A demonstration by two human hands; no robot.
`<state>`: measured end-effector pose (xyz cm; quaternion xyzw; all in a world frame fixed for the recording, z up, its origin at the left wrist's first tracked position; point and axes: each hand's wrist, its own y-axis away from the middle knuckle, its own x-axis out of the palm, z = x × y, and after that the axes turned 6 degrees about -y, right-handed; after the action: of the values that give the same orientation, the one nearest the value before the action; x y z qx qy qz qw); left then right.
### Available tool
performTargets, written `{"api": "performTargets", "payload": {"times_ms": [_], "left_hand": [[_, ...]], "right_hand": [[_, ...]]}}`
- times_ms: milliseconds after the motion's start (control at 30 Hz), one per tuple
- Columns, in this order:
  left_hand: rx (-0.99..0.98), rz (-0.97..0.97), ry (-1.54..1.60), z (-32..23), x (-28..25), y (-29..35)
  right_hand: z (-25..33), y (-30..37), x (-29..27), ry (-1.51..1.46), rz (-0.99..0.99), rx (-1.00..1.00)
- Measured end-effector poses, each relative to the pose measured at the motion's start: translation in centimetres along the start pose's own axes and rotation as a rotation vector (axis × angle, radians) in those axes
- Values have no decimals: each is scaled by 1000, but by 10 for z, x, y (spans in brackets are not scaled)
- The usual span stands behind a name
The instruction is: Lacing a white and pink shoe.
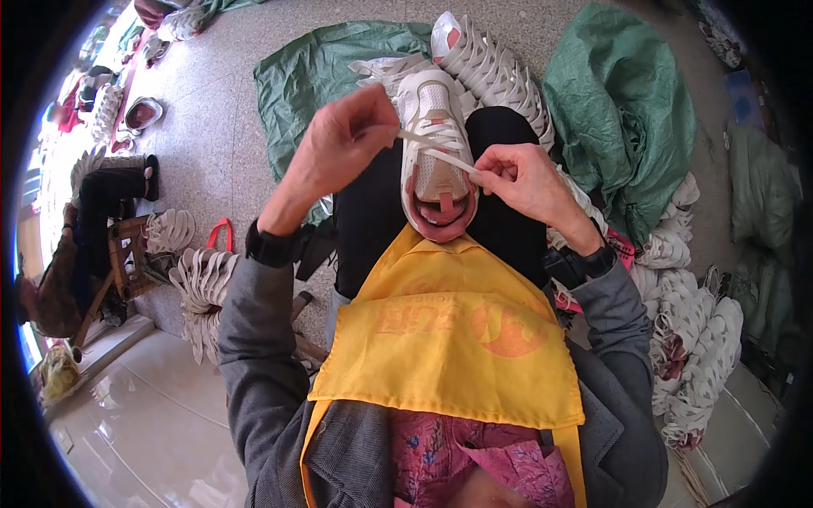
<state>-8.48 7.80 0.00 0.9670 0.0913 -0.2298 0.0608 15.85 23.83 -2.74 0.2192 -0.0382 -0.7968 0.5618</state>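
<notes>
A white sneaker (434, 178) with a pink lining rests between my knees, its heel toward me and its toe pointing away. White laces cross over its tongue. My left hand (349, 131) is raised at the shoe's left side, fingers pinched on one end of a white shoelace (450, 159). On the right, my right hand (527, 179) pinches another lace end between thumb and forefinger. Both lace lengths stretch across the shoe opening between my hands. A yellow apron (449, 356) covers my lap just below the heel.
Green woven sacks (622, 110) lie to the right and beyond my knees. Rows of white sneakers (500, 72) stand ahead, with more piled at the right (699, 339). At left are stacked shoe parts (203, 279) and another person's leg (106, 190) near a wooden stool (127, 254).
</notes>
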Motion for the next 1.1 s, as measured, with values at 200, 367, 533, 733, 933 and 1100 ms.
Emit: {"api": "performTargets", "payload": {"times_ms": [200,367,533,733,933,1100], "left_hand": [[234,-63,-122,18,-18,-48],[426,-294,-454,-3,11,-48],[305,140,51,-17,37,-24],[132,144,382,-14,18,-9],[76,-41,374,-8,-23,15],[-9,-93,370,5,-30,33]], "right_hand": [[6,5,9,-259,71,-39],[16,10,8,-365,69,-73],[31,12,-3,-415,36,-127],[26,21,-25,-290,38,15],[-19,42,-53,-297,-33,74],[-40,59,-60,-248,-40,176]]}}
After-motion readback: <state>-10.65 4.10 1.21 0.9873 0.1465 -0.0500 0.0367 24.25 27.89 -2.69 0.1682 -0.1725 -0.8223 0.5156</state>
